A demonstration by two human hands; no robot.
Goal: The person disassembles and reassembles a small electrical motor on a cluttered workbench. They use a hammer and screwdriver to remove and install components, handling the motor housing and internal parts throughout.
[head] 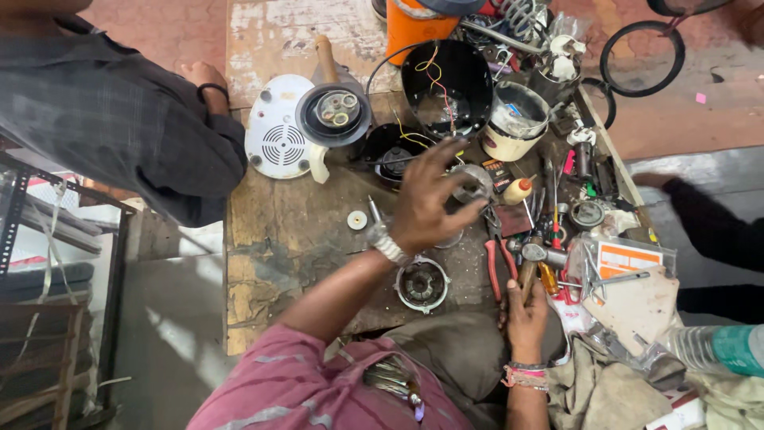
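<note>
Both hands work: left hand (430, 203) grips a round grey metal motor part (475, 181); right hand (526, 314) closes on a wooden hammer handle (528, 275) beside it. Appliance already lies dismantled, reassembly undone.

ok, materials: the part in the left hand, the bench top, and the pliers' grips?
Part in the left hand: a ring-shaped housing, looks like dull grey metal, probably cast; blurred.
Bench top: wood, worn and stained, with white paint flaking at the far end.
Pliers: red grips, likely plastic or rubber sleeves over dark steel.
</note>
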